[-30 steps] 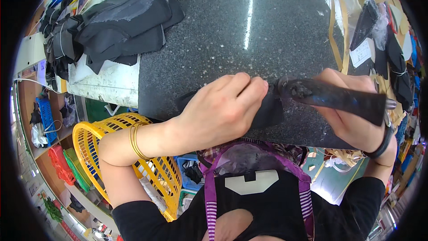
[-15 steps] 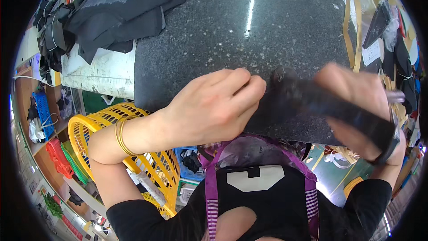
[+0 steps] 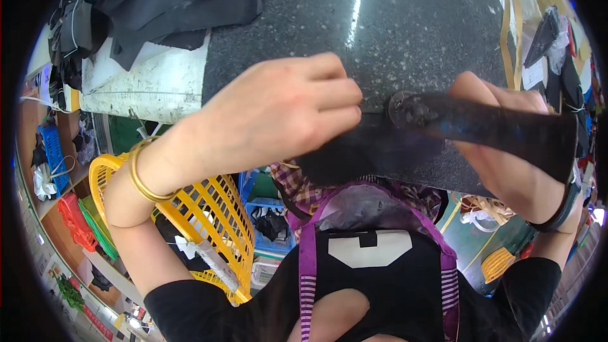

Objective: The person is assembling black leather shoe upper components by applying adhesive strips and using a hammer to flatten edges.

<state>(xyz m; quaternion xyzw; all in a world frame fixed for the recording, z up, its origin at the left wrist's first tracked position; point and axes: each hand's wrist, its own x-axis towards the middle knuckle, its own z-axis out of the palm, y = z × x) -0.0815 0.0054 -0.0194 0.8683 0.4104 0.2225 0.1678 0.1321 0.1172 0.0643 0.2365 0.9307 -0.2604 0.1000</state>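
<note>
My left hand (image 3: 288,104), with gold bangles (image 3: 142,174) on its wrist, is closed, fingers curled, at the upper edge of a flat black sheet of material (image 3: 373,158). This sheet lies at the near edge of the dark worktop; my fingertips and what they pinch are partly hidden. My right hand (image 3: 506,145) is closed behind a dark hammer (image 3: 494,120), whose handle is hidden from view. The hammer's round worn face points left, just right of my left fingers, and its other end flares out towards my right wrist, which wears a dark band.
Dark cut pieces (image 3: 183,0) are stacked at the far left of the speckled worktop (image 3: 405,38). A yellow plastic basket (image 3: 218,215) stands below my left forearm, next to a blue crate (image 3: 269,209). Tan strips (image 3: 510,44) and plastic wrap lie along the right edge.
The hammer and my right hand, blurred before, now show more sharply, slightly farther right. My left hand has shifted left and away from me, uncovering more of the black sheet.
</note>
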